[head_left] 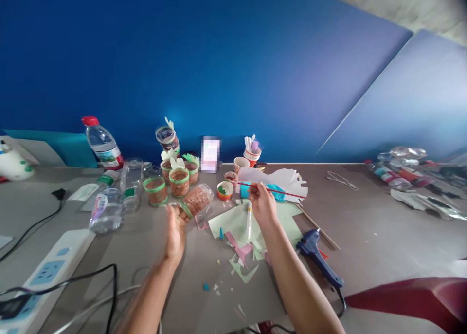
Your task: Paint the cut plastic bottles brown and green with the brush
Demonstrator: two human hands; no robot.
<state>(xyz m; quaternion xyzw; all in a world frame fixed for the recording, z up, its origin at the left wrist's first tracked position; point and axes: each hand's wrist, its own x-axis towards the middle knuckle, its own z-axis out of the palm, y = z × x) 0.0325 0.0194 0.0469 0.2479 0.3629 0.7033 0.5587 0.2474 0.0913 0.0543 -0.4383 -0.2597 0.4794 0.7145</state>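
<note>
My left hand (177, 229) holds a clear plastic cup (199, 199), painted brown with a green rim; it lies tilted, its rim at my fingers. My right hand (261, 201) pinches a thin red brush (282, 193), its tip over a small paper cup of brown paint (231, 177). Just in front of that stands a paper cup with green paint (224, 191). Left of the held cup stand several brown cups with green rims, among them one with a pale paper cutout (179, 180) and one without (155, 192).
A glue gun (319, 258) and a wooden stick (317, 226) lie right of my right arm. A white marker (248, 220) rests on pale green paper (229, 222) among scraps. Bottles (103, 144), a power strip (54, 270) and cables are at the left.
</note>
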